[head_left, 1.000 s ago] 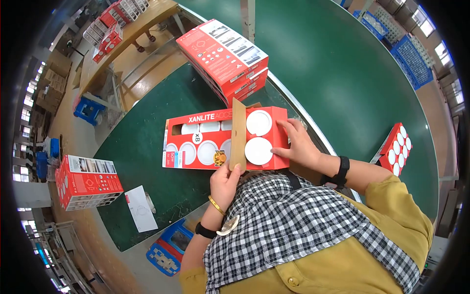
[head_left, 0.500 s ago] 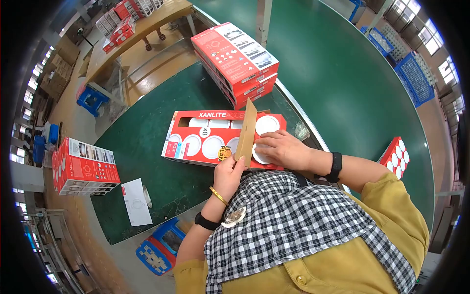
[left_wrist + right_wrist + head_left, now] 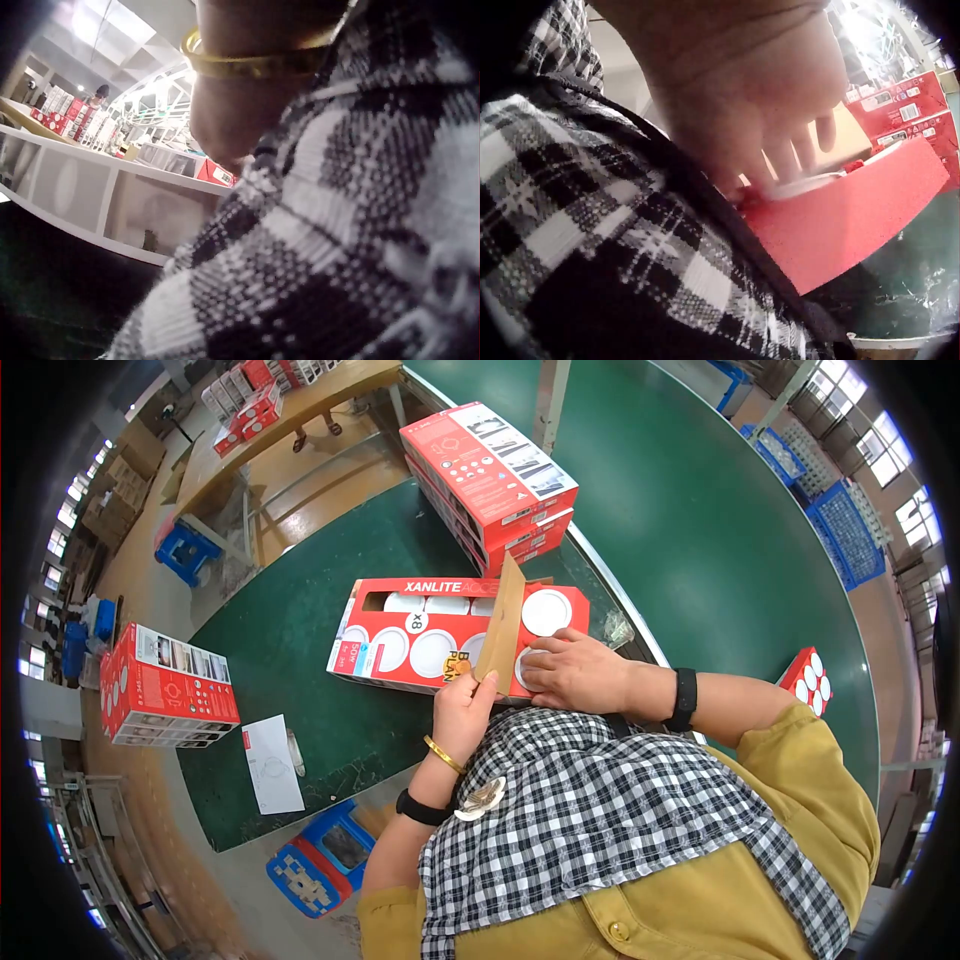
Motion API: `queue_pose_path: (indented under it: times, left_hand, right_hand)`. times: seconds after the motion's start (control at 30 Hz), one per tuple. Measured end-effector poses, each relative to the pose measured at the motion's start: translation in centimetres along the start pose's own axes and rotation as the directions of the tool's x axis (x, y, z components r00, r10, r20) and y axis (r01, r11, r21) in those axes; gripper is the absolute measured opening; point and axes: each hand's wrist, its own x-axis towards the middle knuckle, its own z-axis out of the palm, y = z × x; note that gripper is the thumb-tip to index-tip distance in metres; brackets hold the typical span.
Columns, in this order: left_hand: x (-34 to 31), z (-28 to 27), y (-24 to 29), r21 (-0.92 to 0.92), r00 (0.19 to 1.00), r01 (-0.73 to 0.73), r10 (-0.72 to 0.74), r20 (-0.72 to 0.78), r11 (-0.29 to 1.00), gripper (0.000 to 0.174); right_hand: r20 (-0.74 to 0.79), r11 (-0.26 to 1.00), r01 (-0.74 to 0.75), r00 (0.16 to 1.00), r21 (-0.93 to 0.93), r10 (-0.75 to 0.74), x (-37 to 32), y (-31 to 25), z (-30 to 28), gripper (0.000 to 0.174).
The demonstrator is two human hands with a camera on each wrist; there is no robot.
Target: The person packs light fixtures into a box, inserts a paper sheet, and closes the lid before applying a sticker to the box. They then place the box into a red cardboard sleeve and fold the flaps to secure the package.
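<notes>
A red XANLITE box (image 3: pixel 462 622) with round cut-outs lies on the green table (image 3: pixel 290 620), its right end open. My left hand (image 3: pixel 460 712) pinches the lower edge of the raised brown cardboard flap (image 3: pixel 508 618) between thumb and fingers. At that end a red tray (image 3: pixel 578 605) carries white round discs (image 3: pixel 547 612). My right hand (image 3: pixel 582 672) rests on the near disc, covering part of it. In the right wrist view its extended fingers (image 3: pixel 781 159) reach down onto the white disc behind the red tray wall (image 3: pixel 855 217). Checked apron cloth and the wrist fill much of the left wrist view.
Stacked red boxes (image 3: pixel 490 470) stand behind the open one. Another red stack (image 3: pixel 175 685) sits at the table's left edge, near a white leaflet (image 3: pixel 270 765). A red tray of discs (image 3: pixel 808 680) lies on the green conveyor (image 3: pixel 720 540). A blue stool (image 3: pixel 310 875) stands below.
The right hand has gone from gripping the tray's right end to resting on the near disc. The left hand has kept hold of the flap, which stands slightly more tilted. The head view has shifted.
</notes>
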Motion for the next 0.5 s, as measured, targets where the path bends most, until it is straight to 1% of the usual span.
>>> queue_pose_path:
  times: [0.03, 0.07, 0.1, 0.13, 0.17, 0.2, 0.27, 0.3, 0.33, 0.37, 0.4, 0.47, 0.5]
  left_hand:
    - [0.1, -0.1, -0.3, 0.022, 1.0, -0.01, 0.011, -0.018, 1.0, 0.026]
    - [0.1, -0.2, -0.4, 0.043, 0.999, -0.021, 0.023, -0.039, 0.999, 0.025]
    - [0.0, -0.4, -0.4, 0.04, 0.999, -0.027, 0.029, -0.042, 0.999, 0.025]
    - [-0.1, -0.7, 0.8, 0.056, 1.0, 0.007, -0.007, -0.001, 0.998, 0.024]
    - [-0.2, -0.7, 1.4, 0.069, 0.998, 0.044, -0.046, 0.035, 0.997, 0.025]
    - [-0.3, -0.5, 1.3, 0.061, 0.999, 0.045, -0.047, 0.025, 0.997, 0.025]
    - [-0.5, -0.2, 0.8, -0.016, 0.998, -0.003, 0.002, -0.057, 1.0, 0.024]
    - [-0.5, -0.3, 0.6, -0.01, 0.998, -0.001, 0.001, -0.057, 1.0, 0.024]
    - [-0.5, -0.2, 0.5, -0.046, 0.999, 0.006, -0.008, -0.052, 0.999, 0.024]
    - [-0.5, -0.3, 0.4, -0.081, 0.999, 0.011, -0.014, -0.046, 0.997, 0.023]
    - [-0.6, -0.3, 0.4, -0.073, 0.999, 0.007, -0.01, -0.043, 0.997, 0.023]
    - [-0.7, -0.4, 0.9, -0.02, 0.998, -0.01, 0.009, -0.057, 1.0, 0.023]
    - [-0.9, -0.4, 1.4, -0.007, 0.997, -0.032, 0.031, -0.07, 0.999, 0.024]
  right_hand:
    - [-0.033, 1.0, 0.007, 0.999, 0.024, -0.006, -0.2, 0.1, 0.1, 0.042]
    - [-0.034, 1.0, 0.006, 0.999, 0.019, -0.005, -0.5, 0.2, 0.2, 0.042]
    - [-0.127, 0.996, 0.057, 0.991, 0.075, -0.048, -0.9, 0.5, 0.2, 0.044]
    - [-0.215, 0.985, 0.116, 0.973, 0.125, -0.087, -1.3, 0.8, -0.1, 0.045]
    - [-0.234, 0.984, 0.093, 0.971, 0.155, -0.055, -1.8, 1.0, -1.1, 0.047]
    - [-0.225, 0.984, 0.1, 0.972, 0.15, -0.064, -2.4, 1.2, -1.4, 0.047]
    - [-0.321, 0.994, -0.03, 0.945, 0.105, 0.063, -3.7, 1.2, -1.4, 0.048]
    - [-0.275, 0.997, 0.012, 0.961, 0.083, 0.011, -3.7, 1.0, -1.3, 0.051]
    - [-0.281, 0.996, 0.012, 0.96, 0.088, 0.013, -3.7, 0.8, -0.7, 0.051]
    - [-0.226, 0.997, 0.033, 0.974, 0.068, -0.017, -3.5, 0.7, 0.1, 0.05]
    - [-0.171, 0.997, 0.055, 0.984, 0.046, -0.046, -3.3, 0.7, 0.6, 0.05]
    - [-0.21, 0.997, 0.052, 0.977, 0.064, -0.037, -3.3, 0.8, 0.3, 0.05]
    - [-0.32, 0.995, -0.024, 0.946, 0.097, 0.054, -3.6, 1.1, 0.3, 0.052]
